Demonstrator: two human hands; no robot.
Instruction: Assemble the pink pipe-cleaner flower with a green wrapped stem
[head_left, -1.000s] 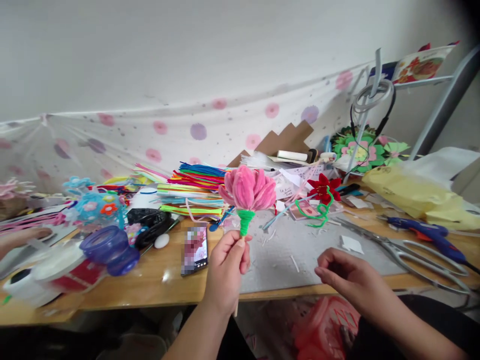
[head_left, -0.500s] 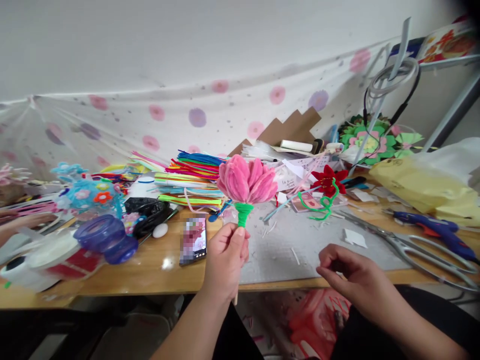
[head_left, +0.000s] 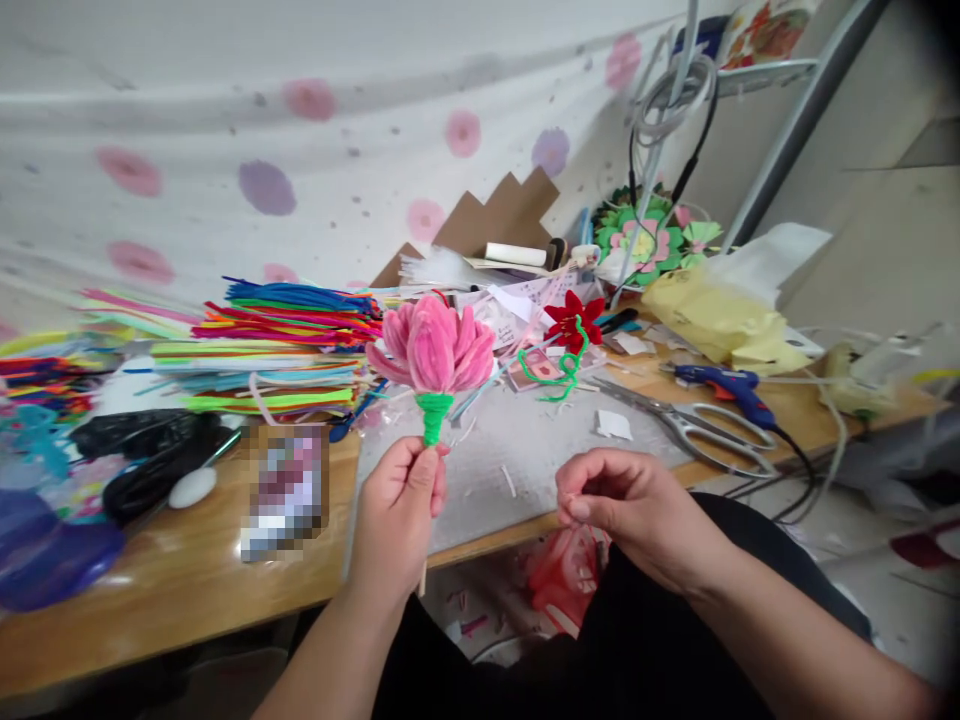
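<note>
My left hand [head_left: 401, 510] is closed around the stick stem of a pink fuzzy pipe-cleaner flower [head_left: 439, 345], held upright over the front of the table. Green pipe cleaner [head_left: 433, 415] is wound around the flower's base, just above my fingers. The stem's lower end pokes out below my hand. To the right, my right hand [head_left: 626, 505] hovers at the table's edge, thumb and fingertips pinched together. Whatever may be between those fingertips is too small to make out. Beyond it lies a red flower [head_left: 574, 322] with a curled green stem [head_left: 559, 378].
Large scissors [head_left: 697, 425] and a blue glue gun [head_left: 724, 390] with a cord lie on the right. Bundles of coloured pipe cleaners [head_left: 292, 320] are stacked at the back left. A phone [head_left: 285, 490], blurred out, is left of my left hand. A grey mat [head_left: 480, 500] bears white scraps.
The view has turned to the right, so the table's things sit further left. My right hand's fingertips have come together into a pinch. My left hand still grips the pink flower.
</note>
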